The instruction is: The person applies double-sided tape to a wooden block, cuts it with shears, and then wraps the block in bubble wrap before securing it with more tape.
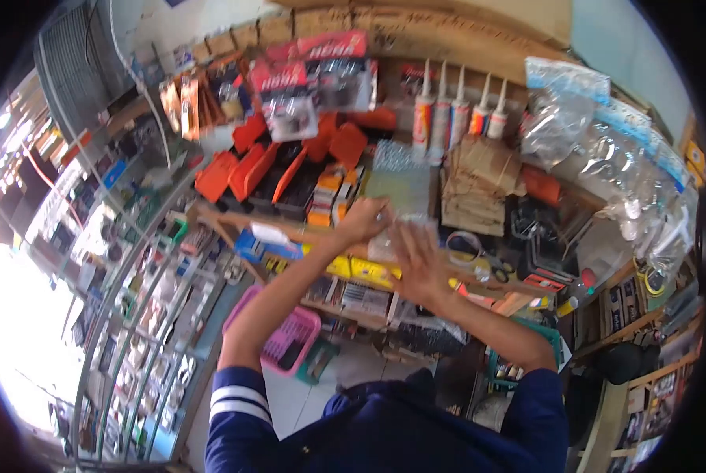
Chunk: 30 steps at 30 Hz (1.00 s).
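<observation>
My left hand (364, 221) is closed in a pinch above the front of the wooden shelf. What its fingers hold, if anything, is too small to make out. Close to it on the right, my right hand (419, 262) has its fingers stretched out and slightly blurred. Behind both hands lies a stack of clear plastic bags (404, 193). Small orange and white boxes (333, 195) stand just left of the left hand. Brown paper bags (475, 189) are piled beyond the right hand, and a pair of scissors (500, 270) lies to its right.
Orange-fronted bins (254, 172) fill the shelf's left side. Several sealant tubes (422, 122) stand at the back. Packaged goods (605, 138) hang at right. Below are a pink basket (294, 339) and a green crate (526, 347). A metal grille (124, 315) runs along the left.
</observation>
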Each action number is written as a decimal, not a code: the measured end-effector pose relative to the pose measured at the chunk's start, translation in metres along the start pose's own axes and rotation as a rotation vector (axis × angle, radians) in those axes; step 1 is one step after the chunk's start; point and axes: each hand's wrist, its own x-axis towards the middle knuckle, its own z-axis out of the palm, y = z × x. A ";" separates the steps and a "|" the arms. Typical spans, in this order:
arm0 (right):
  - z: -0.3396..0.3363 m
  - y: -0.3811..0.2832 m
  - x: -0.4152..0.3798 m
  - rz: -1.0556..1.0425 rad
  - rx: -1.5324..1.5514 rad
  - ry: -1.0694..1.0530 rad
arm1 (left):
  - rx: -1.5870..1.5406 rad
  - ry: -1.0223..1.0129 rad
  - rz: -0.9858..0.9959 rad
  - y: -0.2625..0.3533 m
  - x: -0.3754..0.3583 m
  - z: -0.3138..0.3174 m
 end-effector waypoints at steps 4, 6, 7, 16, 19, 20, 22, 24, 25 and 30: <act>0.012 0.009 0.005 0.008 -0.087 0.046 | -0.072 -0.101 -0.109 0.009 0.008 -0.011; 0.015 0.007 0.000 0.035 -0.063 0.052 | -0.118 -0.157 -0.182 0.009 0.008 -0.015; 0.016 0.008 -0.001 0.034 -0.092 0.062 | -0.156 -0.201 -0.220 0.008 0.009 -0.014; 0.012 0.018 0.000 0.066 -0.174 -0.026 | -0.054 -0.230 -0.256 0.011 0.018 -0.015; 0.011 0.021 -0.003 0.033 -0.199 -0.015 | -0.125 -0.243 -0.342 0.011 0.014 -0.015; 0.010 0.020 -0.003 0.039 -0.217 -0.004 | -0.124 -0.243 -0.320 0.014 0.014 -0.015; 0.006 0.018 -0.001 0.026 -0.206 -0.008 | -0.220 -0.211 -0.368 0.020 0.015 -0.017; 0.000 0.019 0.004 0.012 -0.225 0.012 | -0.208 -0.207 -0.345 0.006 0.015 -0.009; 0.001 0.022 0.005 -0.012 -0.240 0.003 | -0.231 -0.223 -0.354 0.003 0.016 -0.008; 0.017 0.039 0.007 -0.043 -0.214 -0.017 | -0.375 -0.310 -0.441 -0.012 0.040 -0.014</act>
